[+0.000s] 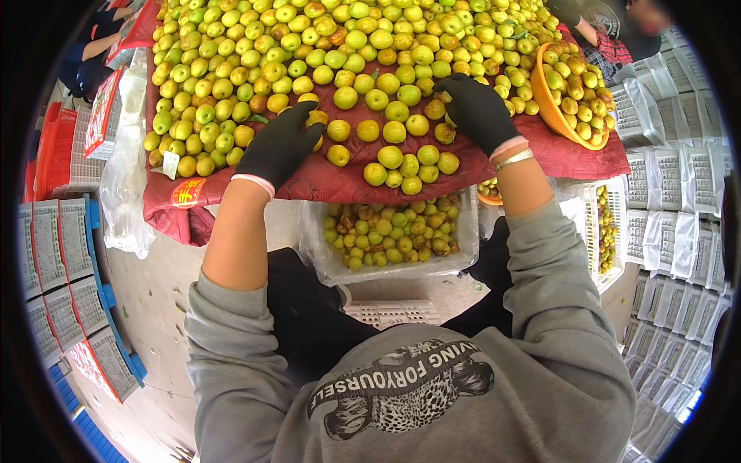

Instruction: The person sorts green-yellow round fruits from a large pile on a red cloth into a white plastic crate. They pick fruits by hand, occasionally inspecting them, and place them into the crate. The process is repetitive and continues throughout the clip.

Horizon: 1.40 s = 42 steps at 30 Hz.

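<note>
Yellow-green jujubes (394, 132), some with brown patches, lie spread over a dark red cloth (347, 184) in front of me. My left hand (279, 143), in a black glove, is low over the near left part of the pile. Its thumb and fingers are beside a jujube (316, 118); whether they grip it is unclear. My right hand (481, 113), also black-gloved, has its fingertips at brown-patched jujubes (435, 109). The fingers partly hide the fruit there, so a grip cannot be made out. Between my hands lies a loose cluster of jujubes (410, 165) near the cloth's front edge.
An orange basket (542, 95) of browner jujubes leans at the right. Below the cloth's edge stands a plastic-lined crate (389, 273) of jujubes, with a white crate (619, 231) farther right. Stacked grey crates (666, 173) line the right side. Other people's arms (101, 46) show top left.
</note>
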{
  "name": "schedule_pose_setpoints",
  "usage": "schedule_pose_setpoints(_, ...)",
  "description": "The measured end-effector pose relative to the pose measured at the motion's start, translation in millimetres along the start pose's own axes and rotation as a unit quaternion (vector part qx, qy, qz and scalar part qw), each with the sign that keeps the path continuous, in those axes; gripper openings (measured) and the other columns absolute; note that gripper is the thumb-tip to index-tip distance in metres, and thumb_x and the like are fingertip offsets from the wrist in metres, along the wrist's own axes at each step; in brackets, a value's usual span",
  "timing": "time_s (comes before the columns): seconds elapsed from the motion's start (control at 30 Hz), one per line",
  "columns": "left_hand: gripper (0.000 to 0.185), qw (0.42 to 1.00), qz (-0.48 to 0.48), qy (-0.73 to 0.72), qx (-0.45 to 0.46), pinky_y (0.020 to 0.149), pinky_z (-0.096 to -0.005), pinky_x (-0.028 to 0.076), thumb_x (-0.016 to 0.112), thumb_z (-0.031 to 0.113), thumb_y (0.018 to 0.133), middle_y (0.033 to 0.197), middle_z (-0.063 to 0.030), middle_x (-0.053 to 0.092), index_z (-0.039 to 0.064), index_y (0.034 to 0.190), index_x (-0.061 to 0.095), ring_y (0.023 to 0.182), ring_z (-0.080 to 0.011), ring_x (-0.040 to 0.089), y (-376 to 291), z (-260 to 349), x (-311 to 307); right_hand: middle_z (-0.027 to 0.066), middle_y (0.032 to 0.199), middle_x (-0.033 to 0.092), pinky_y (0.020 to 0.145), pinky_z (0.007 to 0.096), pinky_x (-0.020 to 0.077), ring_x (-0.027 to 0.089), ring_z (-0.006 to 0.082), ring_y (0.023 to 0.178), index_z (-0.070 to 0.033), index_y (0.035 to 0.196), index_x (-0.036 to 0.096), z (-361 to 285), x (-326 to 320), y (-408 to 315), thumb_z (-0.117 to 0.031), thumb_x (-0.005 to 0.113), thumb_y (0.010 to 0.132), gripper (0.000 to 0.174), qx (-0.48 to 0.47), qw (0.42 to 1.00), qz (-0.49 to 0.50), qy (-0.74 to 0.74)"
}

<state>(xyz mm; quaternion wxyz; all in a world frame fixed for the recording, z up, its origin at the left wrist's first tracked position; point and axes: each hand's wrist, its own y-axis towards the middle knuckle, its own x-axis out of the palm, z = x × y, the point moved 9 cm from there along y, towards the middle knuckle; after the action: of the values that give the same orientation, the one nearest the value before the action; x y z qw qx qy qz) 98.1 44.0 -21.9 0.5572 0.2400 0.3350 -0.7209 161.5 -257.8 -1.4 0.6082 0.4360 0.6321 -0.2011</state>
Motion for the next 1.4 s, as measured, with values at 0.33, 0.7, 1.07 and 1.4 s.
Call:
schedule_pose_setpoints(0.33,0.055,0.999,0.03,0.017,0.029,0.101,-0.0438,0.05,0.06,0.04,0.097,0.131,-0.0216,0.066,0.009,0.142,0.055,0.12,-0.0355,0.064,4.3,17.4,-9.3,0.0087,0.098,0.065,0.077,0.0426,0.0547,0.068,0.0332,0.093,-0.017,0.106,0.065,8.6,-20.0,10.8,-0.019,0.069,0.091,0.016,0.034,0.998,0.0,0.055)
schedule_pose_setpoints(0.7,0.052,0.997,0.049,0.032,0.045,0.102,-0.0409,0.05,0.061,0.039,0.1,0.133,-0.0207,0.065,0.013,0.144,0.055,0.121,-0.0322,0.065,1.3,27.8,-5.7,0.0102,0.105,0.07,0.079,0.0442,0.0557,0.07,0.0334,0.096,-0.019,0.127,0.062,-35.5,17.1,-43.6,-0.016,0.063,0.094,0.034,0.024,0.983,-0.182,-0.003)
schedule_pose_setpoints(1.07,0.056,0.994,0.042,0.005,0.104,0.106,-0.0413,0.048,0.061,0.034,0.1,0.141,-0.0212,0.061,0.003,0.146,0.052,0.127,-0.0336,0.061,23.4,8.3,-0.1,0.0114,0.111,0.066,0.073,0.0287,0.0526,0.065,0.0177,0.091,-0.005,0.139,0.045,179.0,-204.0,-393.9,-0.018,0.063,0.1,0.045,0.487,0.796,0.126,0.336)
schedule_pose_setpoints(1.4,0.054,0.996,0.035,0.016,0.075,0.108,-0.0391,0.045,0.06,0.031,0.1,0.139,-0.0223,0.061,-0.001,0.143,0.052,0.129,-0.0338,0.059,17.0,5.2,10.8,0.0166,0.152,0.05,0.116,0.0373,0.0394,0.05,0.027,0.139,-0.004,0.158,0.033,209.9,-206.6,-292.2,-0.029,0.045,0.11,0.056,0.299,0.803,0.282,0.431)
